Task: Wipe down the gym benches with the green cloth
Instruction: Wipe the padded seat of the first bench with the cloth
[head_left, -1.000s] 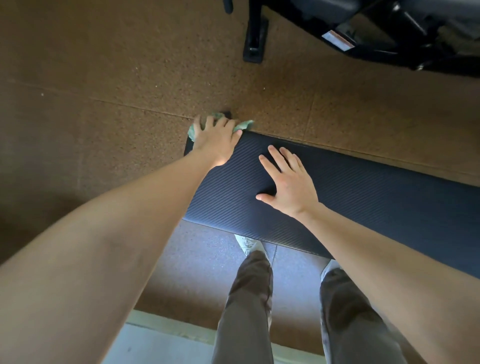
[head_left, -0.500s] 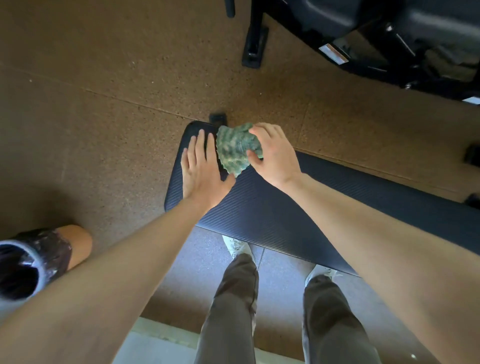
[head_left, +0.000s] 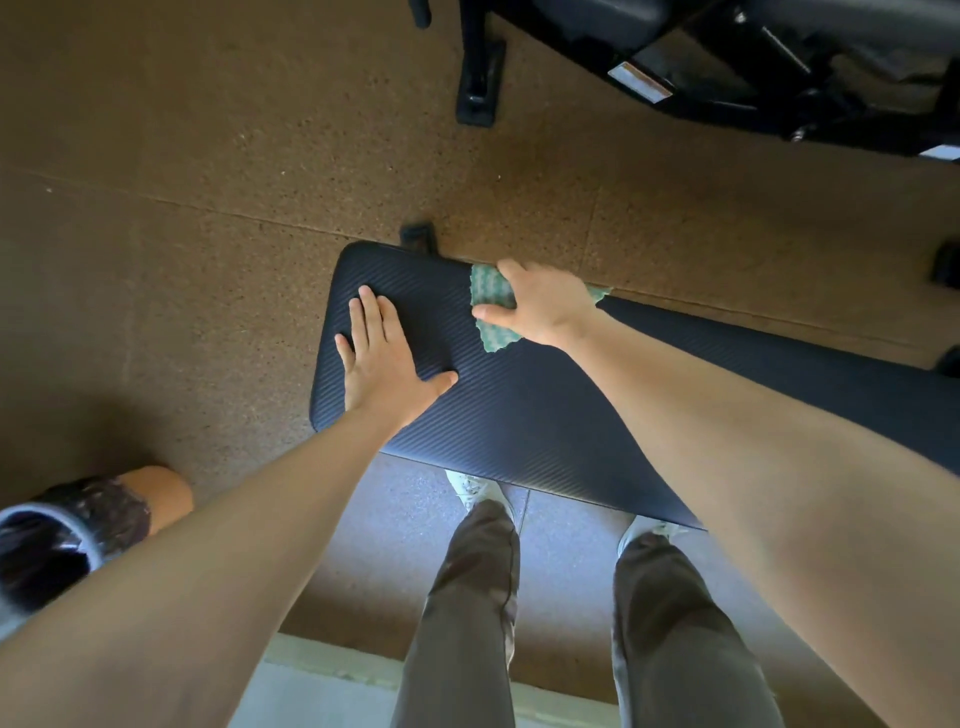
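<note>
Right hand (head_left: 540, 306), fingers spread flat pinning the green cloth (head_left: 491, 312) at the worktop's (head_left: 519, 415) far edge; the pad's length runs off rightward. Left hand (head_left: 384, 358) splayed, empty.

Single head-worn view, wide-angle, aimed steeply down and a little forward — close over the black bench pad (head_left: 545, 415), own legs (head_left: 462, 623) at bottom edge, brown floor (head_left: 208, 156) and a dark machine frame (head_left: 727, 67) farther up.
</note>
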